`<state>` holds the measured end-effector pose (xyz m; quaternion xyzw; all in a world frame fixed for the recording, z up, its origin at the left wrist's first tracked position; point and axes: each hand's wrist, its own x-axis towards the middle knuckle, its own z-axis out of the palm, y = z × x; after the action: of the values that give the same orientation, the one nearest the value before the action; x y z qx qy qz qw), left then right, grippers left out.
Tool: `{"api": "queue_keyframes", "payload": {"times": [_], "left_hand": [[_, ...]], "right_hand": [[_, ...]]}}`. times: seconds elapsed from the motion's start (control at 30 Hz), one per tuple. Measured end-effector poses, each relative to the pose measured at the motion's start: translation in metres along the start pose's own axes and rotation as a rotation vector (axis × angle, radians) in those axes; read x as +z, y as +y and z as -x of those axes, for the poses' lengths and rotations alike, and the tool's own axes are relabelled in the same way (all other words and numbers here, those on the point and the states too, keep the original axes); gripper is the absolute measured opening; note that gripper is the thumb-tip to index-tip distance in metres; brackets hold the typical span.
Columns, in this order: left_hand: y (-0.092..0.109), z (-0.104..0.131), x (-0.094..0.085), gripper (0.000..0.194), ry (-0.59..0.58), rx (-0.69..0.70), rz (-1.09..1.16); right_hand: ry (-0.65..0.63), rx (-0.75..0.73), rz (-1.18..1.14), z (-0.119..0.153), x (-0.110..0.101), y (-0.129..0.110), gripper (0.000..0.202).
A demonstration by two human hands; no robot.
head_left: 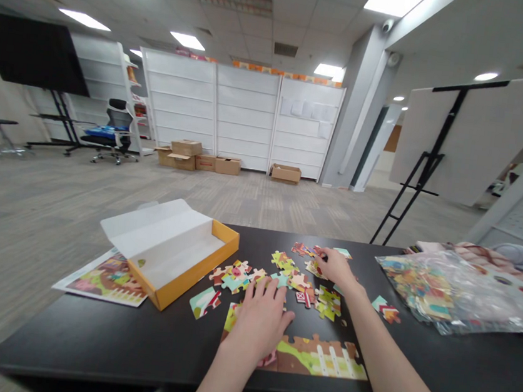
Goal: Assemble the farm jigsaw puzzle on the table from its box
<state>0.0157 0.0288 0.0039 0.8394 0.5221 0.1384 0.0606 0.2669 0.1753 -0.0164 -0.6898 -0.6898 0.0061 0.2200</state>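
Note:
Loose jigsaw pieces (285, 262) lie scattered over the middle of a black table (131, 345). Near the front edge is a joined strip of puzzle (332, 359) showing a white fence and brown ground. My left hand (263, 314) rests palm down with its fingers spread, over the left end of that strip and the lower edge of the loose pieces. Farther out to the right, my right hand (333, 266) has its fingers bent together at pieces near the back of the pile; what they hold, if anything, is too small to tell.
An open yellow box (196, 270) with a white lid stands at the left, partly over a picture sheet (110, 279). A clear plastic bag of pieces (444, 289) lies at the right, in front of folded cloth (490, 257). Beyond the table stands an easel board (476, 132).

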Motion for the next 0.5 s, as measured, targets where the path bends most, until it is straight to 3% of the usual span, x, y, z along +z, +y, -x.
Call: {"api": "queue_keyframes", "payload": {"times": [0.17, 0.3, 0.4, 0.5], "left_hand": [[0.0, -0.001, -0.001, 0.045, -0.008, 0.005, 0.009], [0.0, -0.001, -0.002, 0.044, -0.015, -0.004, 0.021], [0.0, -0.001, -0.002, 0.044, -0.003, -0.001, 0.019], [0.0, -0.001, -0.001, 0.045, 0.0, 0.0, 0.01]], "right_hand": [[-0.032, -0.052, 0.035, 0.004, -0.015, 0.003, 0.026], [-0.158, -0.113, -0.027, 0.01, -0.03, 0.012, 0.03], [-0.24, -0.126, -0.1, 0.015, -0.033, 0.015, 0.045], [-0.271, -0.119, -0.163, 0.017, -0.032, 0.012, 0.041]]}}
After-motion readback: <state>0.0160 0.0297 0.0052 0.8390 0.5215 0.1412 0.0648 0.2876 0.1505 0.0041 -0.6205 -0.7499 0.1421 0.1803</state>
